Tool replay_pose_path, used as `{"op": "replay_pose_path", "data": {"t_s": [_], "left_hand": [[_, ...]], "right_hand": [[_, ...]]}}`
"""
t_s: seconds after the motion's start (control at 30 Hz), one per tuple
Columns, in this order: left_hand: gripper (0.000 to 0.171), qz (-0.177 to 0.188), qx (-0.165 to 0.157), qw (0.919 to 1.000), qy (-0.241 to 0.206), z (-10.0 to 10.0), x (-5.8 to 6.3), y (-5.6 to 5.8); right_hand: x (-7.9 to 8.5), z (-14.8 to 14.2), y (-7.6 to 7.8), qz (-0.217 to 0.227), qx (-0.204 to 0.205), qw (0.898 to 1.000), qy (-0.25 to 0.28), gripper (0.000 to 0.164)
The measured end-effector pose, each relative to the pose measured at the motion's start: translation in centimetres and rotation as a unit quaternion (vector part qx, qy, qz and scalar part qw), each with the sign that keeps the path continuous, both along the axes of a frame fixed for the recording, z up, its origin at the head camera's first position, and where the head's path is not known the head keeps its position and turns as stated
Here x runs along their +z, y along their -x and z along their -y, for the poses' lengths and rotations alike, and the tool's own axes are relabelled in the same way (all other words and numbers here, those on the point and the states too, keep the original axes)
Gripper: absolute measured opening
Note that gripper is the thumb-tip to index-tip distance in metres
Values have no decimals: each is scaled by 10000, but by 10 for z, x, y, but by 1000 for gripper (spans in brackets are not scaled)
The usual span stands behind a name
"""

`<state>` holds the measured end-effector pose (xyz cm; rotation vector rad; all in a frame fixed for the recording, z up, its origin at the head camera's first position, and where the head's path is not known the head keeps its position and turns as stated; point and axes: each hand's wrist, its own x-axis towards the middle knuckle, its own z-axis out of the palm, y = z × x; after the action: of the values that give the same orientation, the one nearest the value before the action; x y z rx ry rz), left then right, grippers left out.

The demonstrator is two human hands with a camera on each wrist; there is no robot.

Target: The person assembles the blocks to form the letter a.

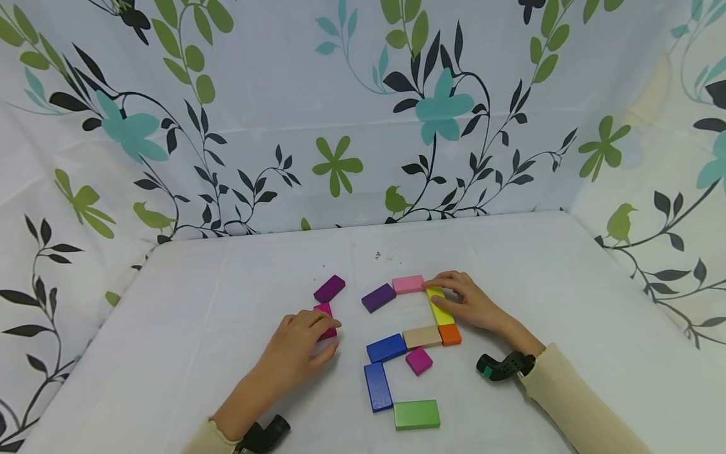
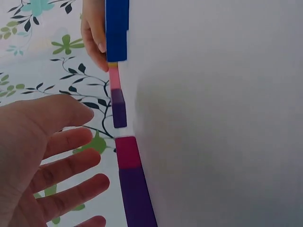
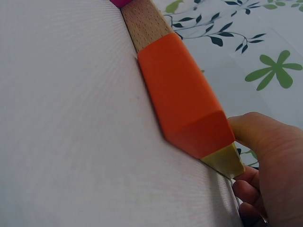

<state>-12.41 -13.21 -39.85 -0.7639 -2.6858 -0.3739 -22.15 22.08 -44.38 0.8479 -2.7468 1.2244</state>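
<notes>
My right hand (image 1: pixel 473 306) pinches a yellow block (image 1: pixel 442 314), thumb on its left side and fingers at its far end by a pink block (image 1: pixel 408 285). An orange block (image 1: pixel 450 335) touches the yellow block's near end, and a plain wooden block (image 1: pixel 422 337) lies left of the orange one. Over a magenta block (image 1: pixel 323 308), partly hidden under the fingers, my left hand (image 1: pixel 300 347) hovers with fingers loosely bent. In the left wrist view those fingers (image 2: pixel 75 163) are spread and hold nothing. A plum-purple block (image 1: pixel 329 289) lies just beyond the magenta block.
Left of the pink block is a dark purple block (image 1: pixel 379 297). A blue block (image 1: pixel 387 348), another blue block (image 1: pixel 377 386) and a green block (image 1: pixel 416 415) continue the curving row towards me. A small magenta block (image 1: pixel 419 361) lies below the wooden one. Patterned cloth (image 1: pixel 255 126) surrounds the white table (image 1: pixel 170 353).
</notes>
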Motion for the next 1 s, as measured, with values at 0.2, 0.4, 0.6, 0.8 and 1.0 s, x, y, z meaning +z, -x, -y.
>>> {"op": "replay_pose_path", "data": {"t_s": [0.2,0.4,0.6,0.8,1.0], "left_hand": [[41,271,252,9990,261,9,2,2],[43,447,445,9971,436,18,3,0],[44,701,435,9963,221,26,1,2],[38,805,469,9956,79,30,0,5],[35,742,476,9960,114,30,1,5]], "right_hand": [[0,0,-1,8,7,10000,-12,33],[1,-1,-1,-9,12,10000,-37,33],[1,-1,0,-17,28,10000,-4,33],[0,-1,1,36,-10,10000,26,33],[1,0,0,44,-11,10000,27,34]]}}
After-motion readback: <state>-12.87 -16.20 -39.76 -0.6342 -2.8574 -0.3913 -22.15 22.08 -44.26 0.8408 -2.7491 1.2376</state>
